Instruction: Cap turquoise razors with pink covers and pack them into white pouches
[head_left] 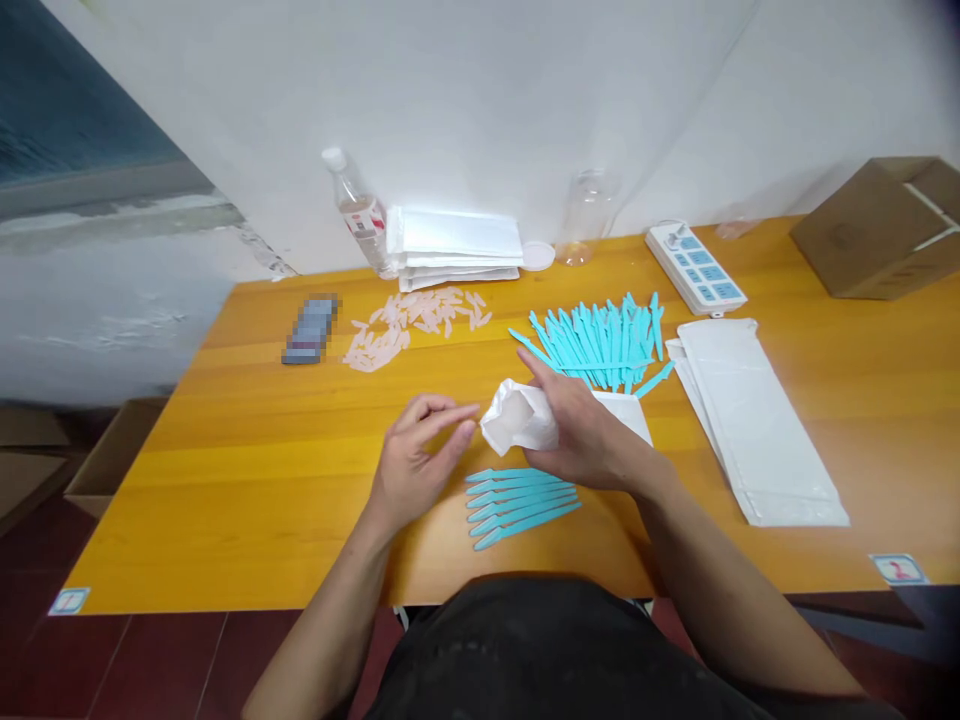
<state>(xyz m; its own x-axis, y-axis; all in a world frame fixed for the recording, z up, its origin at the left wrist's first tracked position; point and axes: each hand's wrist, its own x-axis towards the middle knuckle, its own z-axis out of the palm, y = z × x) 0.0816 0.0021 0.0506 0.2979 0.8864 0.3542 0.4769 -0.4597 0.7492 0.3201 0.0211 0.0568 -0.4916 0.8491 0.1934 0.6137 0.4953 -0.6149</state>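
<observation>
My right hand (574, 425) is wrapped round a white pouch (540, 425), which lies sideways with its mouth gaping to the left. Just left of that mouth is my left hand (424, 450), its index finger stretched out and its thumb slightly apart, with nothing visible between them. Below the pouch, several turquoise eyebrow razors (521, 508) lie side by side in a neat row. A loose heap of the same razors (607, 340) lies beyond my right hand. Small pale pink translucent pieces (420, 315) are scattered beyond my left hand.
Flat white pouches (757, 430) lie stacked at the right, more white packets (457, 240) by the wall. Along the back stand a bottle (364, 220), a clear jar (589, 215), a power strip (697, 270) and a cardboard box (874, 235). A phone (310, 328) lies left.
</observation>
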